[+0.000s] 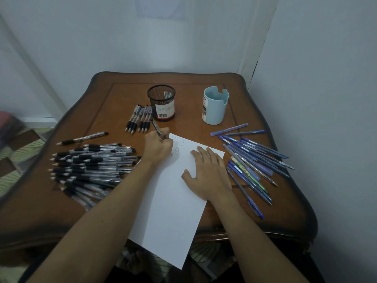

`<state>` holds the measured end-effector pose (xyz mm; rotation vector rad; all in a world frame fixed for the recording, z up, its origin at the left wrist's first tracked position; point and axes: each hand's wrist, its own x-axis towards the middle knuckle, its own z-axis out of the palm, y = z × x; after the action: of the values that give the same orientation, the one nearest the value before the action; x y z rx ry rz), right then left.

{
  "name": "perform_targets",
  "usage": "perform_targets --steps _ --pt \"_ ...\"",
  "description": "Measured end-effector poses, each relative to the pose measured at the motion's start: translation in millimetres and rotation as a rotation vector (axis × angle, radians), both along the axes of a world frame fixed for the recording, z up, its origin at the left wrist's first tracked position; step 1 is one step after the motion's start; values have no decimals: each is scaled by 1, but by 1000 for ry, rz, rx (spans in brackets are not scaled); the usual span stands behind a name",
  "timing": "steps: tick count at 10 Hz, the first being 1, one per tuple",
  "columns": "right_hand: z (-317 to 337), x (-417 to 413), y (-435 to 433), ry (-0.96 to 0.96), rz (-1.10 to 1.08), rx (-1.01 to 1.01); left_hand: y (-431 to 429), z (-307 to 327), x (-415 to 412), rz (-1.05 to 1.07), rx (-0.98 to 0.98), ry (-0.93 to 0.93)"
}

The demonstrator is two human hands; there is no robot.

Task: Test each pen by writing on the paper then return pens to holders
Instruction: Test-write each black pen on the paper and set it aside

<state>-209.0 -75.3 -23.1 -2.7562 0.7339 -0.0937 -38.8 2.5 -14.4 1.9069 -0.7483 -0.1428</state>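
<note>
Your left hand (158, 147) grips a pen (156, 130), tip at the paper (173, 201); your right hand (206, 172) rests flat, fingers relaxed, on it.

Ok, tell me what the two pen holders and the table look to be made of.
Black holder: probably painted metal wire mesh, matte; the wall is a see-through grid. Light blue holder: smooth, faintly shiny, probably plastic, possibly glazed ceramic; cannot tell which. Table: brown wood with glossy varnish, judging by its moulded rim and reflections.
</note>
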Motion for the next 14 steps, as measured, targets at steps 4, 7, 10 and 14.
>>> perform_targets --steps 4,7,10,14 --pt "1 0 1 3 -4 15 -1 -3 2 -40 6 -29" --pt "2 0 0 0 -1 11 -1 -1 -3 -68 -37 10" --pt "4 -1 1 -4 5 20 -2 -4 -4 -79 -53 29" --pt "2 -1 1 -8 -1 18 3 3 1 43 -190 248"
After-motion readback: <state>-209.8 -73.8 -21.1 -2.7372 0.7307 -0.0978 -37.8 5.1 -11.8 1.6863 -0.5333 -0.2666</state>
